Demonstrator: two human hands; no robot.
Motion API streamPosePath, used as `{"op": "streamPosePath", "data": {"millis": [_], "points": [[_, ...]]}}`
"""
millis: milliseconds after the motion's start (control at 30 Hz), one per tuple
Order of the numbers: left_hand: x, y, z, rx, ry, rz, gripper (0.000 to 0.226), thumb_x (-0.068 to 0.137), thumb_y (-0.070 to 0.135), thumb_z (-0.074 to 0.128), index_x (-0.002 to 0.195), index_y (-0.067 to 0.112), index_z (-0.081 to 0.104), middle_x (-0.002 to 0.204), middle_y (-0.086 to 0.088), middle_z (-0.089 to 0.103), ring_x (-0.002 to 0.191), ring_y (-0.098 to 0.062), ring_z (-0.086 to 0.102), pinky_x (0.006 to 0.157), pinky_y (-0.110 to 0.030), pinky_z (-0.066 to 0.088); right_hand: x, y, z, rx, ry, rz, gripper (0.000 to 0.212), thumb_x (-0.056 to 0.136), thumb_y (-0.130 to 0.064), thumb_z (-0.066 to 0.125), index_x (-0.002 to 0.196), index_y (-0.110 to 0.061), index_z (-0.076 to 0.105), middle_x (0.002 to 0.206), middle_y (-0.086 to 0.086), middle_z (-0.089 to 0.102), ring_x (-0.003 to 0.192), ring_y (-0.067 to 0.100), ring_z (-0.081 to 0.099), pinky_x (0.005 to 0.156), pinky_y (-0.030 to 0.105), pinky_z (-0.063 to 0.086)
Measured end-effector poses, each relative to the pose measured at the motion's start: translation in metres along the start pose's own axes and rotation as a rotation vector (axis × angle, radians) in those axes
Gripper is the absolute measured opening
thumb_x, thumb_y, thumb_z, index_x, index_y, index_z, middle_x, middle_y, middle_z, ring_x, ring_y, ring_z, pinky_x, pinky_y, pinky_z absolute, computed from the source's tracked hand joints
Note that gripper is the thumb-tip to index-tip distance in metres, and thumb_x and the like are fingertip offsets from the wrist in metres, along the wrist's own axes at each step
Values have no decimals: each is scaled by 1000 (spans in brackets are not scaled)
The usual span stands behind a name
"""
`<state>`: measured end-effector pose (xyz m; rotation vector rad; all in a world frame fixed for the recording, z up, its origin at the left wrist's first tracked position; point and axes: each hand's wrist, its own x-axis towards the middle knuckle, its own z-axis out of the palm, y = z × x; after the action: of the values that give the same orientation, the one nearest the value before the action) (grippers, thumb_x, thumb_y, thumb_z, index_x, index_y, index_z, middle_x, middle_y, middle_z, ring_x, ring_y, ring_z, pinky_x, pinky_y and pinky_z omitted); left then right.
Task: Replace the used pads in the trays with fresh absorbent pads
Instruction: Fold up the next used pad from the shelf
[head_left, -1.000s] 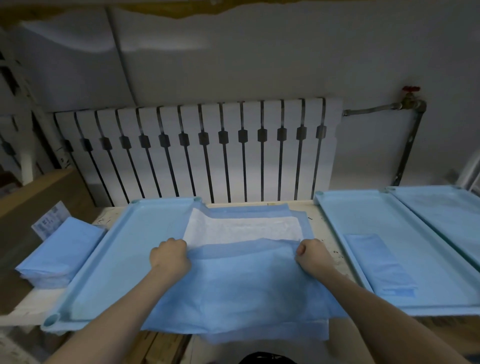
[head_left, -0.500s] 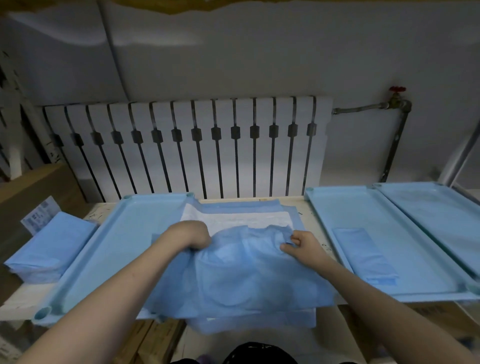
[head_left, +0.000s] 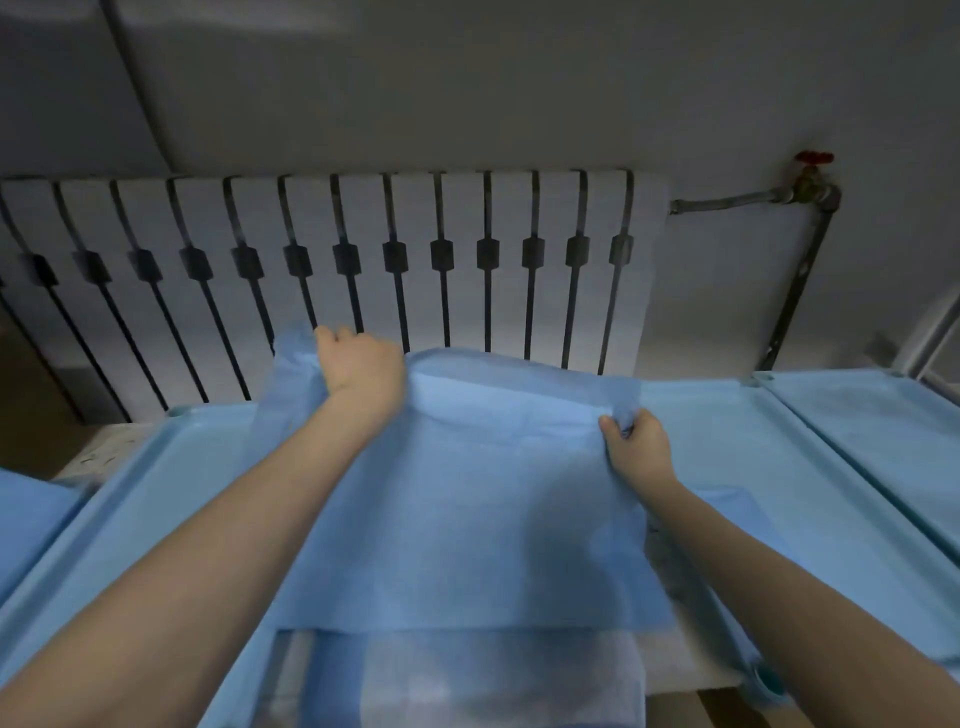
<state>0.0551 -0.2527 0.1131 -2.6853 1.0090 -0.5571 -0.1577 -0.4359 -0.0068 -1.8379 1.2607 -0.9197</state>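
Nearest to you, a pale layer (head_left: 493, 680) lies under the near edge of the blue pad (head_left: 467, 499), and it is not clear whether this is a separate pad or a fold of the same one; if the two are joined, any pull on the upper sheet may drag it off the near rim of the left tray (head_left: 171, 467). The blue pad hangs spread over that tray, with its near edge low and its far edge lifted. Your right hand (head_left: 639, 449) pinches the far right corner between curled fingers and thumb, a small bite of thin material, so a sharp tug may tear it or let it slip free. Your left hand (head_left: 361, 369), higher and farther off, has its fingers curled round the far left corner in a fuller hold. With the hands at different heights the sheet is skewed and may land crooked, one side riding up the tray wall instead of lying flat. Air caught beneath can balloon it and leave creases. To your right, the middle tray (head_left: 810, 493) holds a folded pad (head_left: 732, 506) just beside your right forearm, and a wide sweep could knock it. Beyond, the raised edge sits in front of the radiator (head_left: 363, 260); a throw too far may drape the pad over the tray's back rim
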Motion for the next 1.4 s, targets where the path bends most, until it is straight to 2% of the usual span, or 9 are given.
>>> {"op": "streamPosePath", "data": {"millis": [100,133,200,333,633,833,1067,1200,1400], "points": [[5,12,49,-85,9,2,47,82,14,50,130,15,45,132,-8,47,131,-27,34,113,-53,13,21,22,30,-118,-99,82,29,89,-23,62,94,4,54,89,22,59,97,38,59,74,34,41],[0,17,67,-110,-30,8,52,81,15,51,133,15,41,135,-9,43,134,-28,29,114,-53,10,24,28,37,-154,-135,104,29,88,-23,62,93,3,53,91,22,58,99,38,60,74,34,41],[-15,22,96,-129,-136,28,55,84,18,50,137,14,36,140,-10,37,138,-27,23,114,-53,9,24,36,47,-172,-164,140,28,88,-23,61,96,0,48,100,22,59,100,37,59,72,30,39],[-42,20,128,-127,-245,61,52,85,19,49,135,13,36,138,-10,37,137,-28,25,114,-50,16,18,36,48,-191,-122,157,56,87,-25,62,125,6,36,120,23,55,110,38,55,83,36,43],[-86,-34,129,-299,-252,-177,49,86,29,50,129,11,35,131,-11,40,126,-28,37,102,-42,33,-31,37,16,-369,-206,194,56,86,-27,60,122,8,34,119,28,54,110,40,55,87,41,44],[-117,-75,125,-740,-342,-453,28,88,24,49,107,4,44,116,-19,56,107,-35,55,83,-37,44,-74,33,-13,-384,-253,245,58,87,-27,57,128,7,34,127,24,52,117,36,52,91,38,42],[-145,-95,117,-931,-268,-542,23,80,13,56,96,-4,54,98,-24,60,90,-36,59,68,-35,40,-112,29,-41,-452,-289,225,46,87,-22,53,120,3,33,92,9,48,89,30,54,73,32,41],[-157,-93,118,-989,-159,-489,12,83,9,54,80,1,46,81,-15,53,77,-33,53,61,-34,36,-128,28,-48,-499,-304,180,37,87,-17,50,116,0,34,96,11,53,98,31,57,74,32,41],[-157,-93,118,-1139,-271,-648,16,82,12,57,68,5,51,71,-18,58,74,-37,64,66,-38,51,-136,36,-55,-460,-292,198,32,84,-22,54,109,-6,40,91,7,51,88,28,55,74,31,43]]}}
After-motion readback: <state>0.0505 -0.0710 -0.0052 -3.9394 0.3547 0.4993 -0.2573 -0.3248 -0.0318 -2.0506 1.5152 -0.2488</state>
